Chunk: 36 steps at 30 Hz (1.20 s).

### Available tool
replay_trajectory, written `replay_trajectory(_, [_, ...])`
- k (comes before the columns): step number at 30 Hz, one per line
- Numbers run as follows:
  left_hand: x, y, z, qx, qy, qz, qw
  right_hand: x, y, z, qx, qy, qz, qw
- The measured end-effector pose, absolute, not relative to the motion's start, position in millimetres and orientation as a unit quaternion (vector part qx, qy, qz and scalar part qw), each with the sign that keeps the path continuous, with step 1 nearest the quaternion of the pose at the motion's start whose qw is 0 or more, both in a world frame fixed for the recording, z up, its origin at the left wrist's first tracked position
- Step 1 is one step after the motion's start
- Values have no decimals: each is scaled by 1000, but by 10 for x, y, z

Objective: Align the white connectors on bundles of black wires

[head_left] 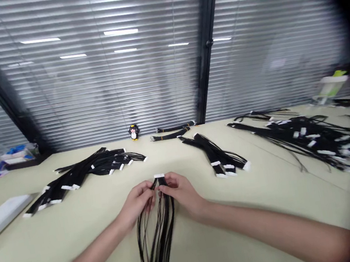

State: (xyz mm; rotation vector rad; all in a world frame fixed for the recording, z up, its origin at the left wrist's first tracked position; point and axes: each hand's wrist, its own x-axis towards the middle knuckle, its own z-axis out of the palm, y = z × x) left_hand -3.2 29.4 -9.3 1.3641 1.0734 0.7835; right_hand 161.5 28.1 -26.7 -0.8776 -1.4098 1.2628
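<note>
So the backdrop's a big glass wall with white blinds (99,81), and you're at a pale desk (217,246) with a little penguin toy (134,132) by the glass, so I'll go off that. The black cable (166,223) you've got is on your side of the penguin, a touch to its right, white plug (159,175) pointing away from you and loose wires trailing back toward you. Your left hand (142,197) has thumb and fingers pinched on a few strands just below the plug, and your right hand (178,187) is pinched on the other side, right up by it. Just right of the penguin lie two tied bundles (171,136); a fanned cable pile (81,174) is front-left of it, a crossed stack (208,148) front-right, and a messy heap (306,138) way off right.
</note>
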Motion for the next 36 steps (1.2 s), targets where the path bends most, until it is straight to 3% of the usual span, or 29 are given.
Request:
replay_trajectory(30, [-54, 286, -120, 623, 439, 368, 532, 1631, 298, -264, -363, -582, 520, 509])
replay_trajectory(36, [-20, 242, -124, 598, 433, 413, 533, 1627, 325, -256, -338, -553, 568, 507])
